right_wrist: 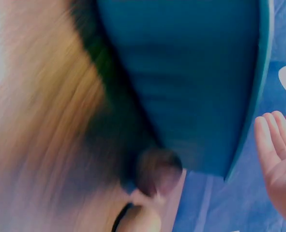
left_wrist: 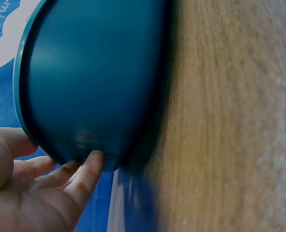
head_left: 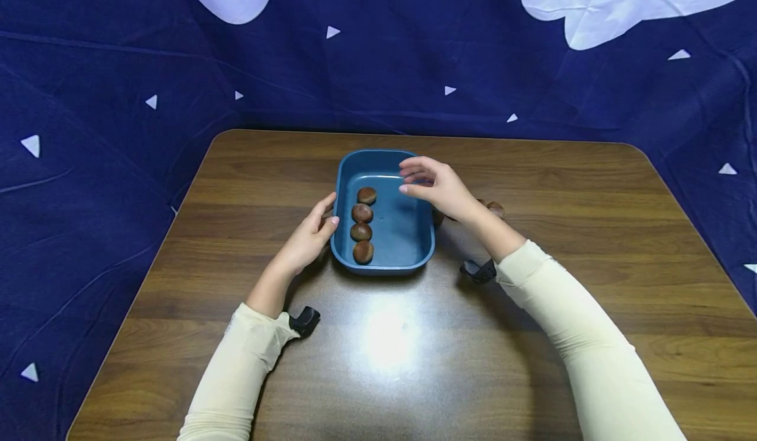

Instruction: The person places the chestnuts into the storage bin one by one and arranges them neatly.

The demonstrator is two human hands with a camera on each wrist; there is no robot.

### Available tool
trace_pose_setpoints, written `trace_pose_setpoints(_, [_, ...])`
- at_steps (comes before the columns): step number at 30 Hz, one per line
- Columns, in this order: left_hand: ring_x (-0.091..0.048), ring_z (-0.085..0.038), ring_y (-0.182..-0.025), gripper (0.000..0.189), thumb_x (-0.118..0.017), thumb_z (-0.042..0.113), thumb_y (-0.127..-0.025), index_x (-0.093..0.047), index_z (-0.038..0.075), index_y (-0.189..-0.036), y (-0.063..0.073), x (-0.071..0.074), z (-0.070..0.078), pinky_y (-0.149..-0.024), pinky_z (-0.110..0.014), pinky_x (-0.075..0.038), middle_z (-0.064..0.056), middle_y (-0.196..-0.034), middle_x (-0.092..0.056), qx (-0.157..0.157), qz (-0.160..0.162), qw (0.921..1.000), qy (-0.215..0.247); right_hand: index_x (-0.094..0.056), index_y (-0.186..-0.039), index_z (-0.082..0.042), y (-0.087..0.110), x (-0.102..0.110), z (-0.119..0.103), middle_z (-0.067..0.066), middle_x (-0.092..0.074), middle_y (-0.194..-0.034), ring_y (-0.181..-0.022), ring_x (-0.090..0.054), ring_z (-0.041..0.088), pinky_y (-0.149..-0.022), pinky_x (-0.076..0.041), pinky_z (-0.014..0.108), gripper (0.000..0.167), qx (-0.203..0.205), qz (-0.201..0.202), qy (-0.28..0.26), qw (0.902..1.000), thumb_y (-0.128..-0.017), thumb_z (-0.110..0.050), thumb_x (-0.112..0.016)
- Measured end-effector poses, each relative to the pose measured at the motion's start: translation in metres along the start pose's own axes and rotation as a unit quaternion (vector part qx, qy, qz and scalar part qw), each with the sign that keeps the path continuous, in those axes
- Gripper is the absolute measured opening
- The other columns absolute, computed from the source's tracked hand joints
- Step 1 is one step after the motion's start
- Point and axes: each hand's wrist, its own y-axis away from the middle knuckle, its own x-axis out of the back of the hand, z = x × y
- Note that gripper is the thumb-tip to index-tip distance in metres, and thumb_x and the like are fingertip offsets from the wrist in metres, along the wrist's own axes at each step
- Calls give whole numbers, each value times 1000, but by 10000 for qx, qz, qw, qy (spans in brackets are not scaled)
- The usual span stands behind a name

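Note:
In the head view a blue rectangular bin (head_left: 384,270) stands on the table with several brown chestnuts (head_left: 362,213) lined up along its left inner side. My left hand (head_left: 305,240) rests against the bin's left wall. In the left wrist view its extended fingers (left_wrist: 87,176) touch the outer wall, with the thumb at the rim. My right hand (head_left: 437,185) hovers over the bin's right side, fingers loosely bent and nothing seen in them. Beyond that wrist, more chestnuts (head_left: 495,209) lie on the table, partly hidden by the hand and forearm.
The brown wooden table (head_left: 378,375) extends around the bin, its far edge just behind it. A dark blue cloth (head_left: 384,79) with white clouds and triangles hangs behind. In the blurred right wrist view, a chestnut (right_wrist: 158,171) sits close beside the bin's outer wall.

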Motion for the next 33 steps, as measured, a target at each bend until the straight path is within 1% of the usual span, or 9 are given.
trace_pose_setpoints(4, [-31, -34, -125, 50, -36, 8, -97, -16, 2, -142, -5, 2, -13, -100, -43, -28, -24, -140, -26, -6, 31, 10000, -27, -50, -118, 6, 13, 11, 1, 20, -56, -110, -102, -51, 37, -81, -46, 33, 38, 49, 199, 75, 9998, -82, -1, -63])
trace_pose_setpoints(9, [-31, -34, -125, 50, -36, 8, -97, -17, 2, -142, -4, 2, -15, -100, -44, -29, -25, -139, -27, -81, 72, 9999, -60, -50, -115, 10, 28, 23, 14, 28, -54, -108, -99, -51, 42, -85, -44, 37, 37, 178, 414, 39, 9990, -81, 4, -62])
trace_pose_setpoints(12, [-32, -34, -124, 50, -36, 8, -97, -17, 2, -142, -4, 3, -15, -100, -44, -29, -26, -138, -28, -92, 70, 9999, -90, -49, -115, 11, 36, 30, 22, 29, -54, -108, -98, -52, 42, -85, -43, 36, 36, 131, 522, 71, 9985, -81, 5, -61])
trace_pose_setpoints(15, [-32, -34, -124, 50, -37, 8, -97, -17, 2, -142, -4, 2, -14, -100, -43, -29, -25, -138, -29, -70, 66, 9999, -91, -49, -114, 11, 45, 37, 30, 24, -55, -107, -98, -53, 37, -85, -44, 32, 35, 68, 644, 94, 9979, -82, 5, -60])
trace_pose_setpoints(21, [-32, -33, -124, 50, -37, 8, -97, -17, 3, -142, -5, 2, -14, -100, -43, -28, -25, -138, -29, -66, 70, 9998, -149, -49, -111, 14, 60, 53, 47, 9, -58, -100, -92, -56, 15, -80, -45, 24, 33, 4, 1037, 183, 9944, -82, 7, -60])
trace_pose_setpoints(23, [-32, -34, -124, 50, -36, 8, -97, -16, 3, -143, -5, 2, -14, -100, -43, -29, -26, -138, -29, -72, 57, 9998, -164, -50, -111, 13, 64, 60, 57, 8, -58, -99, -90, -56, 13, -79, -45, 22, 32, -34, 1161, 302, 9928, -81, 7, -61])
trace_pose_setpoints(26, [-32, -33, -125, 50, -37, 9, -97, -17, 4, -143, -5, 2, -15, -100, -43, -28, -25, -138, -29, -60, 56, 9999, -139, -51, -111, 13, 70, 71, 75, 17, -58, -100, -91, -57, 19, -80, -45, 23, 34, -94, 1311, 544, 9898, -80, 5, -63])
trace_pose_setpoints(30, [-31, -34, -125, 50, -36, 9, -97, -17, 3, -143, -5, 2, -16, -100, -43, -28, -26, -138, -28, -70, 41, 9999, -103, -53, -111, 10, 77, 84, 95, 27, -56, -104, -93, -56, 25, -81, -44, 24, 35, -311, 1547, 1014, 9822, -80, 0, -65])
trace_pose_setpoints(33, [-31, -34, -125, 50, -36, 9, -97, -16, 3, -142, -5, 2, -16, -101, -44, -27, -26, -138, -28, -77, 37, 9999, -95, -55, -110, 7, 81, 89, 101, 25, -58, -105, -94, -56, 26, -81, -44, 26, 33, -573, 1646, 1434, 9742, -81, -5, -66])
